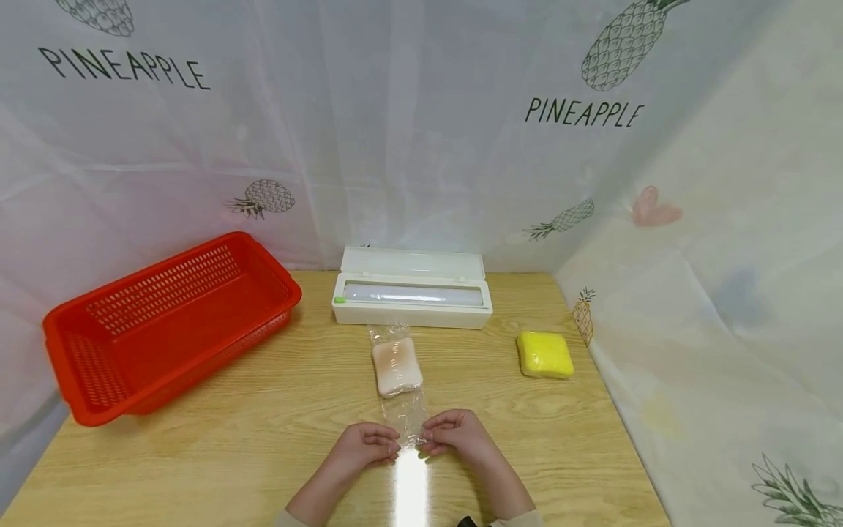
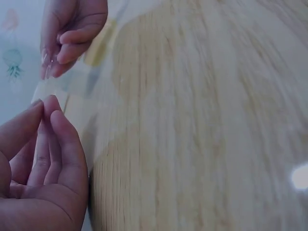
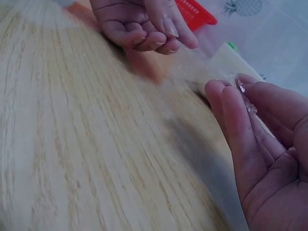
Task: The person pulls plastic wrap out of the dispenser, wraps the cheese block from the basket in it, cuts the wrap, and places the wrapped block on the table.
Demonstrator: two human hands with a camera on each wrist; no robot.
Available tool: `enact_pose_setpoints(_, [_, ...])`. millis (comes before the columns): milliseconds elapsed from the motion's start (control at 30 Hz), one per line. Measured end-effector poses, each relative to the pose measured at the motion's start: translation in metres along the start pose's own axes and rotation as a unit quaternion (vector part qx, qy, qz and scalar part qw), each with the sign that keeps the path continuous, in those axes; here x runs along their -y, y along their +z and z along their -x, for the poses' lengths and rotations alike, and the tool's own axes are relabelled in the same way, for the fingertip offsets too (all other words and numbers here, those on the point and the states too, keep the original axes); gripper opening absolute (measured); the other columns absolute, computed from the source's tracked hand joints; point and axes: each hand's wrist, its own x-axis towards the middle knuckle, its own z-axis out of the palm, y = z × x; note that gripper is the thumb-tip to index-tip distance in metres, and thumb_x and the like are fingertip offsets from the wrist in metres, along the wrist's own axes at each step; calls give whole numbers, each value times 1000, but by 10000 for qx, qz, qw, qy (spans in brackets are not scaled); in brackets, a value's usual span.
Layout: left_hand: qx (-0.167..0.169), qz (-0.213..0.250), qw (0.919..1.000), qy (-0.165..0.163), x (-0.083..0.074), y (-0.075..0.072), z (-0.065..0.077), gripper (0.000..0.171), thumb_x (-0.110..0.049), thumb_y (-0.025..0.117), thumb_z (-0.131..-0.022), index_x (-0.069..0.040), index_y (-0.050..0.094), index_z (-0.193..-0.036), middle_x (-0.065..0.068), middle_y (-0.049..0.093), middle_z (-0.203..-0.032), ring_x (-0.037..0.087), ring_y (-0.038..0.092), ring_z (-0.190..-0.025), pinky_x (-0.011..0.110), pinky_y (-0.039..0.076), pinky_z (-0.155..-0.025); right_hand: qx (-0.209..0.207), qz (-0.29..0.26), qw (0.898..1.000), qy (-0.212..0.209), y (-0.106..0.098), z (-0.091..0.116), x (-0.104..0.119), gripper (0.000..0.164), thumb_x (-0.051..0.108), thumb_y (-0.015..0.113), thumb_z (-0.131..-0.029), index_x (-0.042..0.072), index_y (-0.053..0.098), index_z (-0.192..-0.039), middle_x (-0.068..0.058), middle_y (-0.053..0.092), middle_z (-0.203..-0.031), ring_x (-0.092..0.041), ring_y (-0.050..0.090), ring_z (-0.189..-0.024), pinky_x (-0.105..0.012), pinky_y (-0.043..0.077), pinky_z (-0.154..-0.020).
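A pale rounded-square block (image 1: 397,367) with a tan patch lies on a strip of clear plastic wrap (image 1: 405,417) in the middle of the table. The strip's near end runs between the two hands. My left hand (image 1: 365,445) pinches its left corner, thumb and fingertips meeting. Crumpled film shows between the thumb and fingers of my right hand (image 3: 269,139), which grips the right corner. Just behind the block stands a white wrap dispenser (image 1: 412,316), lid up, with a roll of film inside and a green tab at its left.
A red plastic basket (image 1: 197,360) with slotted sides stands at the left. To the right lies a yellow block (image 1: 546,355) with a shiny, film-like surface. Pineapple-print cloth (image 1: 408,146) hangs behind the wooden table (image 1: 276,410) and along its right side.
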Motion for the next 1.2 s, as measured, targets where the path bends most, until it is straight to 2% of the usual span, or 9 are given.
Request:
enact_pose_setpoints(133, [-209, -715, 9971, 132, 1, 0, 1, 28, 2, 74, -81, 13, 67, -105, 11, 70, -88, 15, 66, -80, 25, 55, -72, 55, 181, 9998, 1, 0, 2, 2, 22, -11, 63, -86, -23, 60, -105, -32, 67, -91, -32, 71, -78, -35, 58, -69])
enact_pose_setpoints(233, [-289, -1037, 9940, 209, 2, 0, 2, 31, 1, 75, -79, 10, 67, -108, 12, 71, -93, 15, 66, -84, 23, 54, -72, 75, 295, 9995, -18, 0, 3, 3, 21, -11, 63, -86, -23, 61, -104, -33, 67, -90, -35, 71, -78, -34, 58, -68])
enact_pose_setpoints(367, [-238, -1086, 9933, 310, 0, 0, 4, 33, 2, 74, -80, 12, 66, -111, 17, 70, -98, 19, 67, -87, 24, 55, -74, 150, 393, 9991, -62, -1, 4, 3, 22, -10, 64, -86, -22, 61, -104, -33, 67, -91, -38, 70, -80, -36, 58, -69])
enact_pose_setpoints(433, [-243, -1152, 9926, 311, -1, -1, 5, 32, 2, 75, -80, 12, 67, -109, 16, 70, -95, 20, 68, -85, 24, 55, -72, 219, 463, 9986, -110, -2, 4, 2, 22, -9, 64, -87, -22, 62, -104, -32, 67, -91, -38, 70, -80, -37, 58, -69])
enact_pose_setpoints(600, [-300, -1321, 9903, 309, -5, -2, 8, 26, 1, 76, -80, 10, 70, -104, 10, 70, -86, 19, 68, -80, 23, 55, -70, 305, 815, 9958, -293, -3, 6, 2, 22, -6, 66, -87, -19, 64, -104, -26, 70, -90, -30, 71, -78, -36, 58, -69])
enact_pose_setpoints(767, [-305, -1482, 9874, 472, -14, -3, 9, 23, -2, 76, -82, 8, 71, -102, 13, 72, -92, 19, 69, -84, 25, 56, -73, 212, 1383, 9887, -539, -3, 7, 10, 19, -2, 66, -88, -11, 69, -104, -19, 72, -91, -25, 71, -82, -33, 57, -73])
enact_pose_setpoints(1000, [-248, -1768, 9824, 541, -31, -5, 8, 26, -5, 76, -83, 5, 71, -107, 12, 72, -96, 16, 69, -83, 24, 55, -71, 579, 1677, 9810, -781, -8, 6, 32, 26, -8, 56, -88, -12, 66, -113, -24, 70, -97, -39, 68, -91, -36, 56, -78])
enact_pose_setpoints(1200, [-164, -1797, 9811, 701, -49, -13, 1, 33, -2, 75, -83, 6, 68, -115, 17, 70, -99, 16, 66, -81, 27, 56, -69, 743, 1726, 9755, -1139, -14, -6, 45, 36, -13, 48, -86, -12, 62, -119, -27, 67, -107, -47, 62, -95, -34, 55, -72])
